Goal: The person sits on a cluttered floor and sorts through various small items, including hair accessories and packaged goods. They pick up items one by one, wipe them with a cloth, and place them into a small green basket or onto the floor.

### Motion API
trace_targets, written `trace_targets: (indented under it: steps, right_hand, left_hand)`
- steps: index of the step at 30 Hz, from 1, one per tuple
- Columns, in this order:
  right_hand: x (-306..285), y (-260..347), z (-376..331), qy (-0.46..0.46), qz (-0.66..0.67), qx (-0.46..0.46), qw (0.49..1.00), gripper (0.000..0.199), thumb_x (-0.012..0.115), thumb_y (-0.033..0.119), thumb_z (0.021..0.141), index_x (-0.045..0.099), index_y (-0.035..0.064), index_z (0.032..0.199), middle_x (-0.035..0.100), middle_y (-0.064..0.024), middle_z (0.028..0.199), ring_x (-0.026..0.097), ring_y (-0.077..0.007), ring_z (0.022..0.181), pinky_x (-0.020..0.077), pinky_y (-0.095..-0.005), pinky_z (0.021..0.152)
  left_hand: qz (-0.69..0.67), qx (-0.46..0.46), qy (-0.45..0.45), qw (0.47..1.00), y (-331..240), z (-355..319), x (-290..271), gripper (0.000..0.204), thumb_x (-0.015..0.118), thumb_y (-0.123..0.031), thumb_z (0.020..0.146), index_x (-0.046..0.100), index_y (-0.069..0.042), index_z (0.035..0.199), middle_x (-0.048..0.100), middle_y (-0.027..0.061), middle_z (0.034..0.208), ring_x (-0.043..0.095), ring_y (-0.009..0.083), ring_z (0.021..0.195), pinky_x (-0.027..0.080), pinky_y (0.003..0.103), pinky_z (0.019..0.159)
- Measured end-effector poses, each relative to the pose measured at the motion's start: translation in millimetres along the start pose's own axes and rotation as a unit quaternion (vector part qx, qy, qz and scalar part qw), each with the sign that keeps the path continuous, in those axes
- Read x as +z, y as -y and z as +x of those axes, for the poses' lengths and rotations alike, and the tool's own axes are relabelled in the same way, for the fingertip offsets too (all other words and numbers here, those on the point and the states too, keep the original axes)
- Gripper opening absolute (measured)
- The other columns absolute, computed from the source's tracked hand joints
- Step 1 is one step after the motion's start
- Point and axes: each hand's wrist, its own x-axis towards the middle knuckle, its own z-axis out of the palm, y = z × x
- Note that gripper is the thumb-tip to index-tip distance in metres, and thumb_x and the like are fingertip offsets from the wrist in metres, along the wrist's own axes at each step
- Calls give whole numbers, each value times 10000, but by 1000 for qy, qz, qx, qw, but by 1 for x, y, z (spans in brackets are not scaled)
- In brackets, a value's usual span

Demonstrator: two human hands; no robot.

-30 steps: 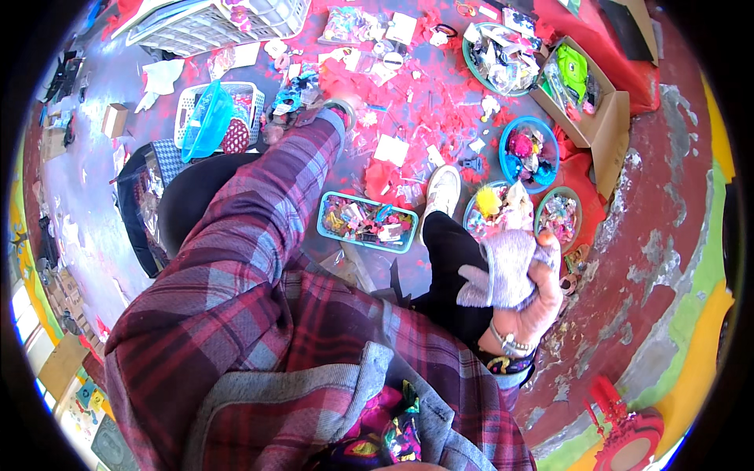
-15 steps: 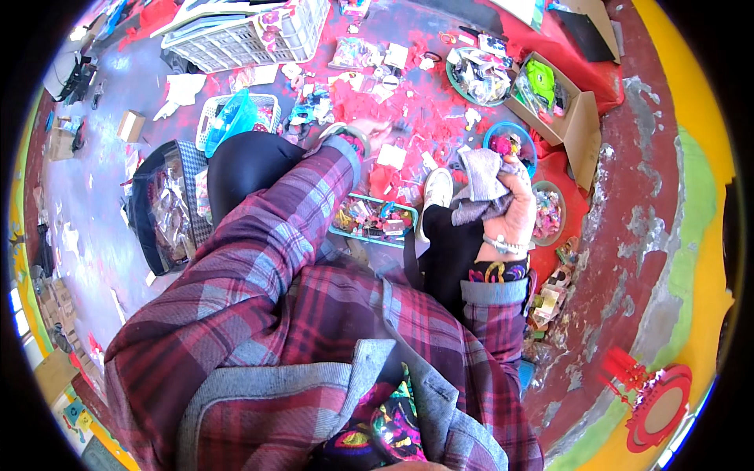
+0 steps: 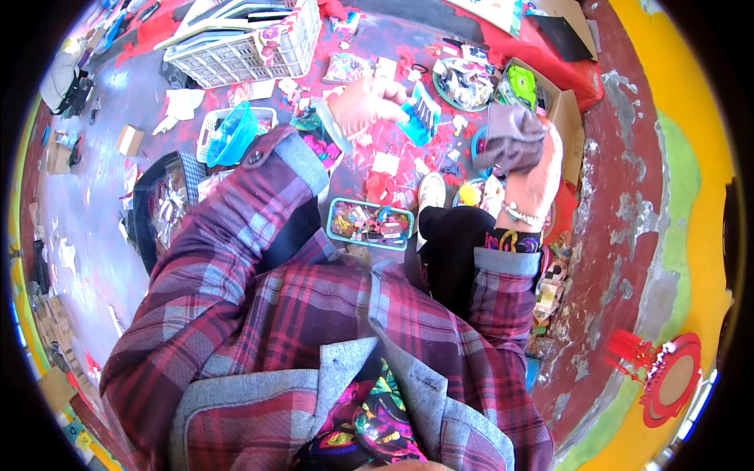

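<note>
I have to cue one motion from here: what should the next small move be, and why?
I'd probably bring the grey cloth toward the blue item: the right hand holds the cloth, the left hand holds the blue item, and the two things are apart in this view.

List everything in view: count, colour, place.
Fabric item: one, grey-mauve, in right hand
Flat item, kind unclear: one, blue, in left hand
Crate: one, pale grey, upper left
Basket: one, white, left
Basin: one, blue, at basket
Bag or case: one, black, left
Cardboard boxes: several, brown, left and upper right
Round tubs: at least two, green and blue, right of centre
Tray: one, teal, centre
Paper pieces: several, white, centre
Round item: one, red, lower right
Small clutter: uncountable, mixed, throughout
Shoe: one visible, white, centre
Jacket: one, reddish plaid, bottom
Hands: two, bare, upper centre and right
</note>
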Motion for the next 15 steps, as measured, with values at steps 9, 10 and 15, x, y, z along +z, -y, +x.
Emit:
trace_targets:
  steps: [9,10,15]
  right_hand:
    - [64,-57,-22,349,-475,-372,717,268,613,59,729,592,73,996,583,-122,1012,547,-314,950,431,-374,822]
    - [65,-57,-20,349,-477,-380,711,269,613,59,726,595,73,993,588,-116,1007,549,-314,946,431,-379,823]
    - [42,-61,0,277,-552,-328,715,206,565,84,772,618,73,970,609,-127,955,571,-279,909,453,-347,793]
  left_hand:
    - [-438,-52,-40,896,-7,-7,29,204,475,24,689,563,2,872,568,52,818,543,143,817,418,270,780]
    - [-427,-39,-35,903,-5,-7,26,209,481,23,684,562,3,874,568,52,818,543,144,814,419,272,780]
    - [-447,-18,-40,893,-3,-5,13,213,463,5,690,563,11,878,591,79,869,566,164,839,439,309,804]
